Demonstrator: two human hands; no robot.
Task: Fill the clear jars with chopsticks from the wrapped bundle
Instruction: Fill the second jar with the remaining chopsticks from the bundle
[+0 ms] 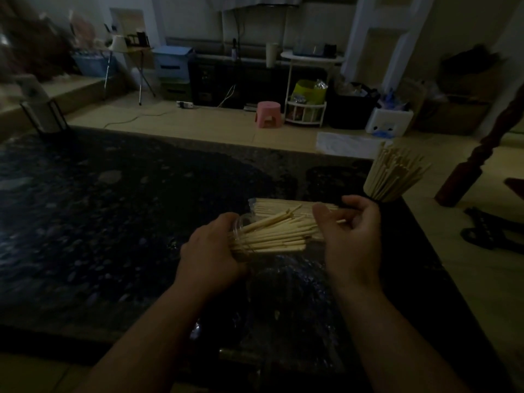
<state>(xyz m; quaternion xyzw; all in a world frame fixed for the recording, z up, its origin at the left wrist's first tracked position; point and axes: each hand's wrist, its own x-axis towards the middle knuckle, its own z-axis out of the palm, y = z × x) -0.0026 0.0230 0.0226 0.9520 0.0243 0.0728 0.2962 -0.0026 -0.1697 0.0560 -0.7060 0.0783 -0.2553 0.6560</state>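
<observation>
My left hand (211, 251) grips a clear jar (241, 224) tipped on its side above the dark table (113, 208). Pale wooden chopsticks (272, 234) stick out of its mouth toward the right. My right hand (351, 231) is at their free ends, thumb and curled fingers round some of them. Behind them the wrapped bundle (283, 207) of chopsticks lies flat on the table in clear plastic. A second jar (394, 177), full of upright chopsticks, stands at the table's far right corner.
Crinkled clear plastic (283, 285) lies on the table below my hands. A dark wooden post (465, 171) rises at the right beside the table. On the floor beyond are a pink stool (268, 114), a white rack and boxes.
</observation>
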